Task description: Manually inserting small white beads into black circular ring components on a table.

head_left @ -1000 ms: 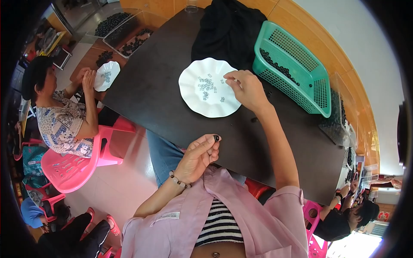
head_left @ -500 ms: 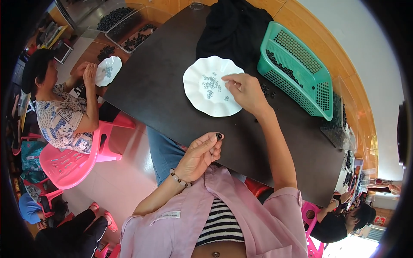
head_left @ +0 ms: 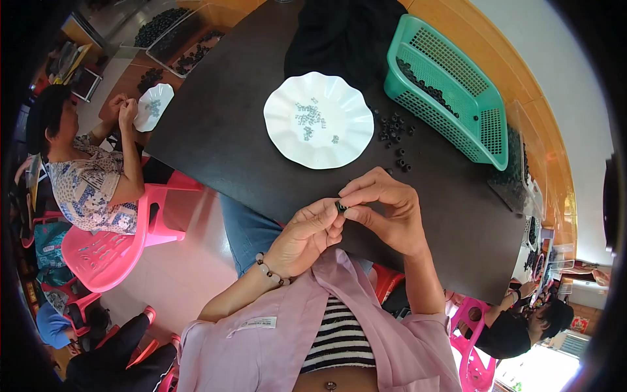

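Between the thumb and fingers of my left hand (head_left: 307,236) is a small black ring-like part (head_left: 340,207). The thumb and forefinger of my right hand (head_left: 393,215) close together right at that part; whatever lies between their tips is too small to make out. Beyond my hands, a white wavy-rimmed plate (head_left: 353,114) carries many tiny clear pieces (head_left: 309,117). Loose black parts (head_left: 394,127), like the held one, are scattered on the table to the right of the plate.
A green mesh basket (head_left: 450,88) with black parts stands at the right of the dark table (head_left: 215,144). Black cloth (head_left: 339,39) lies behind the plate. A clear bin (head_left: 513,176) is beyond the basket. At left, a person (head_left: 98,170) handles pieces over another white plate (head_left: 153,108).
My right hand has come from the plate down to my left hand, and its fingers now meet at the black part. The left hand keeps its hold.
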The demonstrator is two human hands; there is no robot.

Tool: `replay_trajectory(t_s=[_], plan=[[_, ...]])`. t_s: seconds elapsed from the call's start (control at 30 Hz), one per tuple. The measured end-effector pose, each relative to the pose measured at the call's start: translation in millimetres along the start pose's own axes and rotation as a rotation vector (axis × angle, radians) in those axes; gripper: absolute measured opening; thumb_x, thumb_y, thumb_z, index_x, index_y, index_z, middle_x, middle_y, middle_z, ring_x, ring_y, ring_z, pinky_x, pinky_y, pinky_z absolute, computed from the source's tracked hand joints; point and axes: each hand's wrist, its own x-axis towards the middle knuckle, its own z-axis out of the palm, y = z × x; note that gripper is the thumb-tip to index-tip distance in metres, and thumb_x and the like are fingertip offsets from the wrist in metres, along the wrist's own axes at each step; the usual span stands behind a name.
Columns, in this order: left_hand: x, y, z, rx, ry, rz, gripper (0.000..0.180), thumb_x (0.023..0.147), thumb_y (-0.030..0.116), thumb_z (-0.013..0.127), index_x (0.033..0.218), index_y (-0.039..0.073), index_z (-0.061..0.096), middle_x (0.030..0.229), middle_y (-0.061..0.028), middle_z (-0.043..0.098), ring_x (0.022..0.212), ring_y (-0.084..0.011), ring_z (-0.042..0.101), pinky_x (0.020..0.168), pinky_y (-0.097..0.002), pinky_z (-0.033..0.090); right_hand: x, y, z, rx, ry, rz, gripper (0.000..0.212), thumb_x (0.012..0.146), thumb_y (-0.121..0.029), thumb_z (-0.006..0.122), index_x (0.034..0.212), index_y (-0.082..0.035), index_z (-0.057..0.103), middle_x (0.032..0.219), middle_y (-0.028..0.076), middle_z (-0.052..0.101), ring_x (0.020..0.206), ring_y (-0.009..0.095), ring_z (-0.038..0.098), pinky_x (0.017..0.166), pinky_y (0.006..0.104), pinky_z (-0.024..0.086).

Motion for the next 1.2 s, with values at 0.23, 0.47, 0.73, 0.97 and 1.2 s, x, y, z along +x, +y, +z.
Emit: replay_trajectory(t_s=[0.23,0.47,0.73,0.97,1.2], plan=[[-1,-3,-2,0.025,-0.004,0.021,0.017,0.096,0.027,0.058,0.097,0.010,0.060,0.082,0.0053,0.056,0.074,-0.0031,0.049,0.070,-0.0200,0.040,-1,0,0,-0.027,-0.016,0.017,0.021,0.074,0.000,0.075,0.094,-0.007,0.074,0.093,0.004,0.070,0.087,0.015,0.058,0.077,0.0286,0.046],[0,-5,-3,0.018,-0.016,0.031,0.018,0.097,0.025,0.056,0.102,0.009,0.061,0.082,0.0045,0.057,0.073,-0.0034,0.050,0.069,-0.0194,0.039,-3,-5,0,-0.014,-0.025,0.086,0.029,0.073,-0.001,0.076,0.100,-0.007,0.072,0.091,0.003,0.070,0.083,0.015,0.057,0.076,0.0282,0.046],[1,-8,-7,0.003,-0.072,-0.012,0.019,0.096,0.024,0.057,0.105,0.008,0.060,0.083,0.0047,0.056,0.076,-0.0042,0.049,0.073,-0.0220,0.040,-9,-6,3,-0.077,0.015,0.098,0.028,0.071,0.000,0.077,0.098,-0.005,0.072,0.090,0.003,0.069,0.076,0.013,0.053,0.072,0.0268,0.043],[1,-16,-13,0.036,-0.100,-0.049,0.028,0.097,0.023,0.056,0.118,0.004,0.060,0.090,0.0023,0.058,0.079,-0.0061,0.050,0.073,-0.0236,0.040,-28,0,4,-0.030,0.063,0.038,0.025,0.072,-0.005,0.078,0.096,-0.006,0.072,0.090,0.004,0.069,0.079,0.016,0.056,0.076,0.0298,0.042],[12,-23,-6,0.084,-0.073,-0.126,0.028,0.097,0.022,0.055,0.116,0.001,0.060,0.089,0.0015,0.057,0.077,-0.0068,0.049,0.072,-0.0233,0.040,-47,3,-8,-0.060,0.136,0.062,0.025,0.072,-0.005,0.078,0.097,-0.005,0.072,0.091,0.005,0.069,0.079,0.016,0.056,0.077,0.0308,0.043]])
